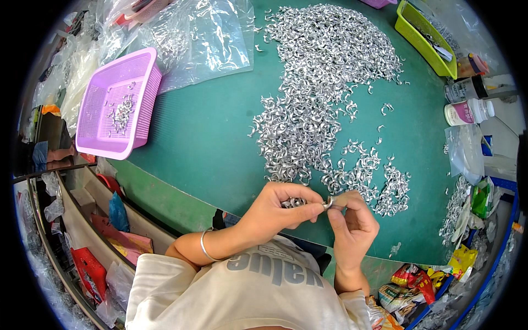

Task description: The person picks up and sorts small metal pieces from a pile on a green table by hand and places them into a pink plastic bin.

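My left hand (283, 212) pinches a small curved silver metal piece (328, 203) between thumb and forefinger. More such pieces (293, 203) lie in the curl of its fingers. Close on the right, my right hand (353, 223) is closed on a thin grey flat piece (339, 207), whose end meets the curved piece. Its exact kind I cannot make out. Both hands are at the near edge of the green tabletop (209, 137). Just beyond them spreads a large heap of the same curved metal pieces (308, 104), with a smaller cluster (393, 190) to the right.
A purple plastic basket (144, 104) with some pieces inside stands at the left, beside clear plastic bags (220, 44). A lime green basket (404, 22) is at the far right, near a white bottle with a pink label (467, 112). More pieces (455, 212) lie along the right edge.
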The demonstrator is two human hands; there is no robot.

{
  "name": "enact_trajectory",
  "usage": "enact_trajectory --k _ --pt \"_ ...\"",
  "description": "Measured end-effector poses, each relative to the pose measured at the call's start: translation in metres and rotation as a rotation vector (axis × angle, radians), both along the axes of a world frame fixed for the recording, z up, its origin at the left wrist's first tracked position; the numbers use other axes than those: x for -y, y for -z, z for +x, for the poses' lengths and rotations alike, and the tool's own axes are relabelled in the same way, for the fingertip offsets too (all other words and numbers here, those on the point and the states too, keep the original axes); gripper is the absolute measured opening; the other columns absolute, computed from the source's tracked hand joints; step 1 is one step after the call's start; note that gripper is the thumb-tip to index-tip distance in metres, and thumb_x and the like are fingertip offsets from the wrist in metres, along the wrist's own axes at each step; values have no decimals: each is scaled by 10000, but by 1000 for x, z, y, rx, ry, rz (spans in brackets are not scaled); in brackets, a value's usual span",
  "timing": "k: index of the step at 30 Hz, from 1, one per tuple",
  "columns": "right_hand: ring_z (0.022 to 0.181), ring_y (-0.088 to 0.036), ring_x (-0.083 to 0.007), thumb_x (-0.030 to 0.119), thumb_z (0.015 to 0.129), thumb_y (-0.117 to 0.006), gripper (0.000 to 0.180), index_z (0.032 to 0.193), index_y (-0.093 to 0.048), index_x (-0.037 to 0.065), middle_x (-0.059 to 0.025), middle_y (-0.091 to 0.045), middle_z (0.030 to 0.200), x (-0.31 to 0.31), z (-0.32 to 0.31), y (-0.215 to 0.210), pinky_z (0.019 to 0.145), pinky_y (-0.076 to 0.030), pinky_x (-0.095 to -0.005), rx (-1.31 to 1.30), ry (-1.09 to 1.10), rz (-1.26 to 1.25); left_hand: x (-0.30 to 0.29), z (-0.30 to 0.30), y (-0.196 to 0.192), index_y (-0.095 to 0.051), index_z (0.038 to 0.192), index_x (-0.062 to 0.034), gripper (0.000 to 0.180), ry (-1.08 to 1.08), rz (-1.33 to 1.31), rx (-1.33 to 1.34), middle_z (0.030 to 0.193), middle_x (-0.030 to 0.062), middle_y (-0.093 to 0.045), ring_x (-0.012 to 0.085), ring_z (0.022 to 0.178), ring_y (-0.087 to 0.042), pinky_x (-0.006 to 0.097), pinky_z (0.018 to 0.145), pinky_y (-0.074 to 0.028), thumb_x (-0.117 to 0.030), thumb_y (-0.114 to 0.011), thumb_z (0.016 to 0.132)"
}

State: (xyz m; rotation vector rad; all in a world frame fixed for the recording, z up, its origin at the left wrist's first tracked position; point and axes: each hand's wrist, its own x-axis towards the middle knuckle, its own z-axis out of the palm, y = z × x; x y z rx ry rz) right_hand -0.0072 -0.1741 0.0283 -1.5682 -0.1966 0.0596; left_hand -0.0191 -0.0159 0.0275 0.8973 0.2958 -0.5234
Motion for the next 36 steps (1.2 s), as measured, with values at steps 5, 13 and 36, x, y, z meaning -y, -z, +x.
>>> enact_trajectory --k 5,13,36 --pt "725 -470 -140 -90 691 -645 228 891 -557 -24 -54 -558 792 -1 -1 1 662 -378 -249 -19 19 17 1 0 3 -603 929 9 157 29 -175 -57 715 22 -560 -10 497 -336 161 401 -226 -114 -597 831" --pt "756 -458 -131 -88 693 -644 242 903 -545 -18 -48 -555 818 -1 -4 0 691 -371 -254 -97 21 76 -1 3 11 -587 943 12 149 96 -383 -134 727 38 -541 9 486 -309 172 411 -216 -94 -579 839" --pt "804 -474 -211 55 693 -664 132 812 -605 44 -52 -544 865 -1 47 31 742 -293 -347 450 85 -1083 -4 -1 22 -581 960 23 198 -73 -183 10 732 42 -540 70 621 -454 203 491 -366 -74 -423 889"
